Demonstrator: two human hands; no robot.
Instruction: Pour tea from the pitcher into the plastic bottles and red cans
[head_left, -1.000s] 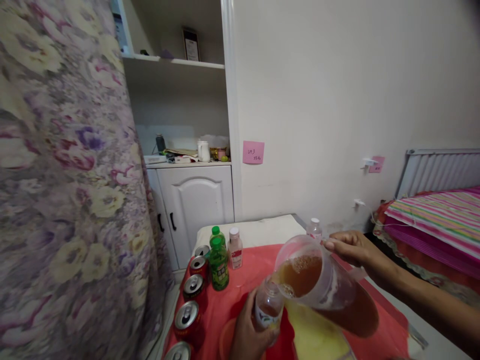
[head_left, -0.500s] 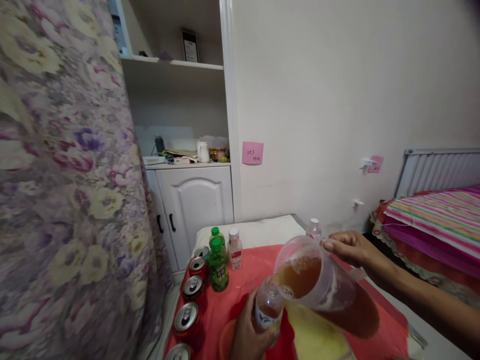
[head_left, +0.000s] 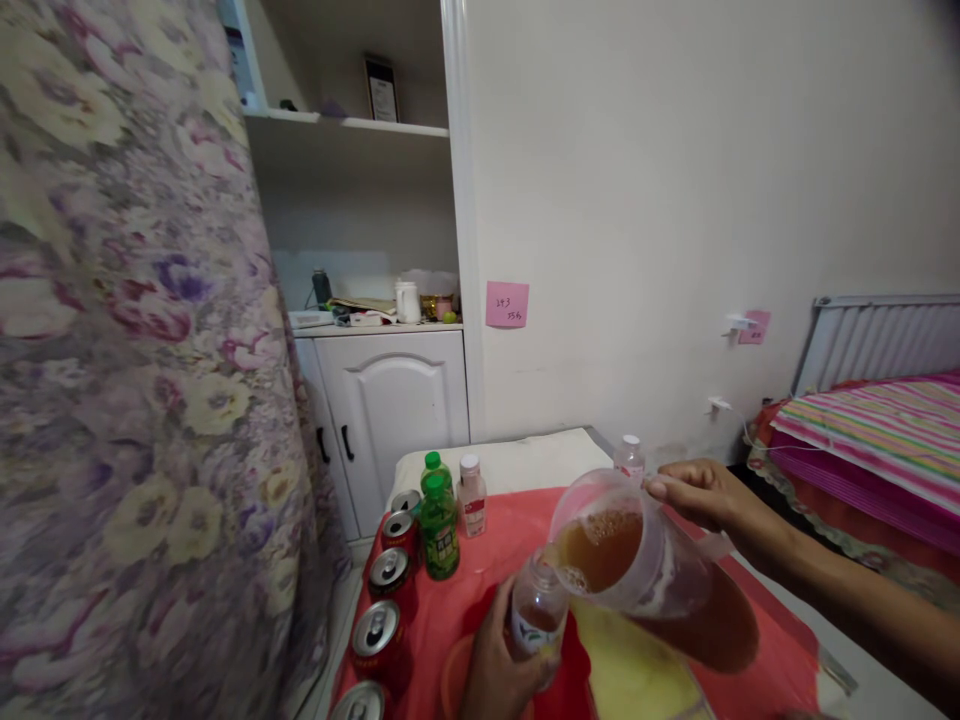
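Low in the view, my left hand [head_left: 504,660] is wrapped round a small clear bottle [head_left: 538,612] with a white label, its open mouth up and brown liquid inside. Tilted toward that bottle is a large clear plastic pitcher [head_left: 667,600], part full of brown, foamy liquid. Its lip sits right at the bottle's mouth. My right hand [head_left: 694,490] is closed on the pitcher's handle at the upper right. A red basin lies under the bottle, partly hidden by my left hand.
Several opened drink cans [head_left: 379,630] line the table's left edge. Beside them stand two green bottles [head_left: 439,530] and a white-capped bottle [head_left: 472,497]. Another capped bottle [head_left: 630,455] is behind the pitcher. A yellow sheet [head_left: 637,660] lies on the red tablecloth [head_left: 517,515].
Both hands stay nearly where they were, with the pitcher still tilted at the bottle. The whole view has shifted very slightly.
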